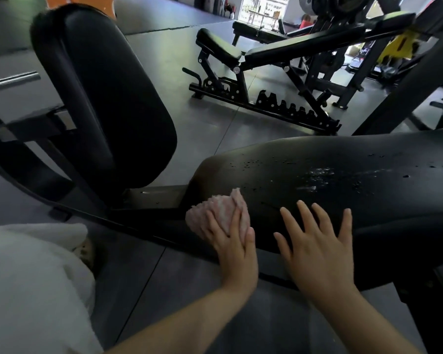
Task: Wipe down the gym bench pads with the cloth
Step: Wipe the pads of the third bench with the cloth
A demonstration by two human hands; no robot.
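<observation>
The long black padded bench seat [343, 190] lies open to the right and far side, only droplets on it. At its left end the tall upright black pad [108, 98] and dark steel frame [128, 221] close it in. Grey floor [202, 118] beyond lies free up to the black adjustable bench [266, 65].

Pink cloth [218, 215] under left hand [234, 247]

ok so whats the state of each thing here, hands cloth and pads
left hand: pressing the cloth flat against the near pad's end, fingers straight
right hand: spread flat on the near pad, holding nothing
cloth: pink, bunched under the left hand
near pad: wet, droplets and a foamy smear not yet wiped
upright pad: looks dry
</observation>
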